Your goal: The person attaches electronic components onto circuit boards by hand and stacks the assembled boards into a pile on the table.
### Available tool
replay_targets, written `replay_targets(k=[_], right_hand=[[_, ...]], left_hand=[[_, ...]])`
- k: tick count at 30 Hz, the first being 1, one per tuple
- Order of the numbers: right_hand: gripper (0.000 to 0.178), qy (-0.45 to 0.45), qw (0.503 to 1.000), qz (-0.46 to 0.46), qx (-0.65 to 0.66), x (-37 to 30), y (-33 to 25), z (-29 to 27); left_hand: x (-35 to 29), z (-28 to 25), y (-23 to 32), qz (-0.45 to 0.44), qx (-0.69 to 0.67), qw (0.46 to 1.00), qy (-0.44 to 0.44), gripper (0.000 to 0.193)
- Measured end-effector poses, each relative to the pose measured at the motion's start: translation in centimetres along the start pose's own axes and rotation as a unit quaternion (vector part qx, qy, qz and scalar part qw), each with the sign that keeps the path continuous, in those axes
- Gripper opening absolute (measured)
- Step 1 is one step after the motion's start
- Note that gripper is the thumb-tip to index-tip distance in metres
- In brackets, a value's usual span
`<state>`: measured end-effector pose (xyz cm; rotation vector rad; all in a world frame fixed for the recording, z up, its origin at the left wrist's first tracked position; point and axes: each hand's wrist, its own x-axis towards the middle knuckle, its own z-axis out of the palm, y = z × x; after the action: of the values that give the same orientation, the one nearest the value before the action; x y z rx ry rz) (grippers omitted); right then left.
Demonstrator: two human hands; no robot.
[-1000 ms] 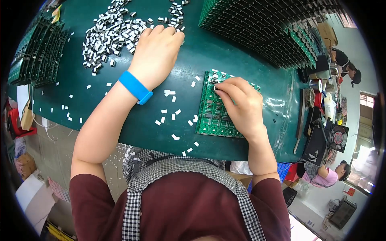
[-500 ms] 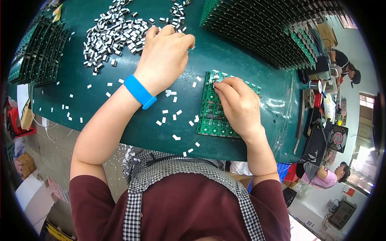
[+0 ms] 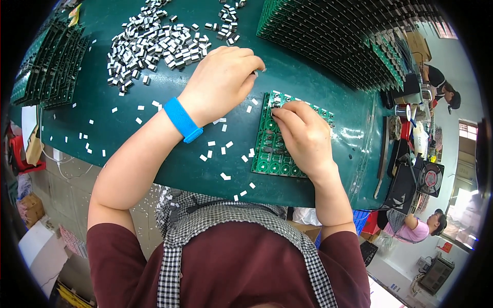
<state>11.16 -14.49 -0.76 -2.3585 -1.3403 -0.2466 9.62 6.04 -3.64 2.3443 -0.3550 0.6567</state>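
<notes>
My left hand (image 3: 221,77), with a blue wristband (image 3: 179,119) below it, hovers over the table between the component pile and the board. Its thumb and forefinger pinch a small whitish piece, mostly hidden by the fingertips. On the right, a green circuit board (image 3: 266,137) with rows of round outlines and small dark parts lies flat. My right hand (image 3: 305,136) rests over this board, thumb and forefinger closed together at its upper left part. What they grip there, if anything, is too small to make out. Small black components with white tops (image 3: 154,43) form the loose pile.
Small white slips (image 3: 223,150) lie scattered over the green table (image 3: 205,177). Upright circuit boards stand in a large stack (image 3: 334,41) at the far right and a smaller stack (image 3: 49,66) at the left. A black fan (image 3: 430,178) and two other people are off to the right.
My left hand has drawn away from the component pile, moving right and nearer toward the board. My right hand stays at almost the same spot on the board.
</notes>
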Motion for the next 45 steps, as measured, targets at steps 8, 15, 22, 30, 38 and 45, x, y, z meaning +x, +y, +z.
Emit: replay_targets(k=[8, 15, 22, 30, 38, 45], right_hand=[[0.016, -0.024, 1.0, 0.004, -0.011, -0.3, -0.1, -0.4], [0.023, 0.049, 0.942, 0.226, 0.243, 0.0, -0.6, -1.0], [0.021, 0.067, 0.894, 0.213, 0.388, -0.1, 0.3, -0.7], [0.022, 0.046, 0.749, 0.311, 0.583, 0.2, 0.3, -1.2], [0.021, 0.015, 0.736, 0.314, 0.599, -0.5, 0.2, -0.9], [0.017, 0.138, 0.871, 0.2, 0.426, -0.6, -0.4, -0.6]], left_hand=[[0.2, -0.3, 0.7, -0.158, -0.239, 0.953, -0.1, 0.018], [-0.3, -0.1, 2.3, -0.202, -0.459, 0.856, -0.129, 0.021], [-0.1, -0.3, 3.3, -0.144, -0.402, 0.897, -0.114, 0.018], [-0.2, -0.4, 3.2, 0.03, -0.114, 0.993, 0.004, 0.017], [-0.6, 0.2, 3.6, 0.127, -0.125, 0.982, 0.066, 0.022], [-1.0, 0.1, 3.8, 0.066, -0.211, 0.975, 0.034, 0.019]])
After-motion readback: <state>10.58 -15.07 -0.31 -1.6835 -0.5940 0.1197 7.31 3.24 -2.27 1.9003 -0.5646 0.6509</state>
